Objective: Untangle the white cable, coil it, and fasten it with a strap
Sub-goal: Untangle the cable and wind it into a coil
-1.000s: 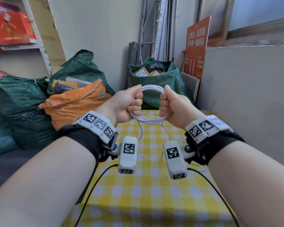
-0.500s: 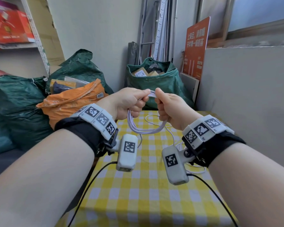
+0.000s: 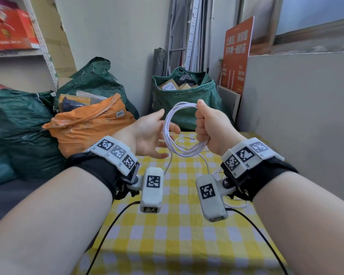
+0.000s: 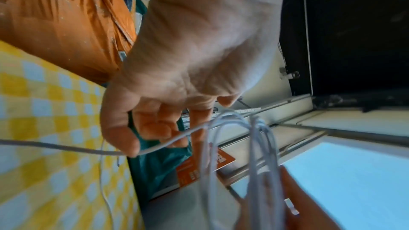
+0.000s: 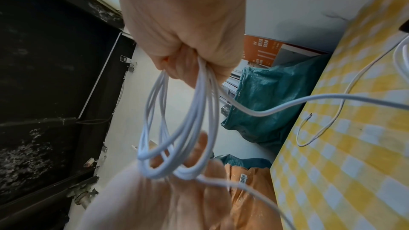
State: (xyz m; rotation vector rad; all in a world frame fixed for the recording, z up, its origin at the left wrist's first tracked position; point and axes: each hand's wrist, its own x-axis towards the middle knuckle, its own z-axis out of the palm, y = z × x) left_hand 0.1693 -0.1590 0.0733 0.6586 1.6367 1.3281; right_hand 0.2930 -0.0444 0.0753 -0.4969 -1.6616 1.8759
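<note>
Gripping the white cable [image 3: 173,133] coil alone, right hand [image 3: 213,128] stays fisted; left hand [image 3: 149,133] has released, fingers now spread.

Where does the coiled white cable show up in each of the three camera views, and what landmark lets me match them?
Head: the coil hangs at centre, gripped by the right hand, above the yellow checked table.
Left wrist: the coil is lower centre-right, below the left hand.
Right wrist: the coil hangs at centre from the fist.
Shared landmark: the orange sign, also at and.
</note>
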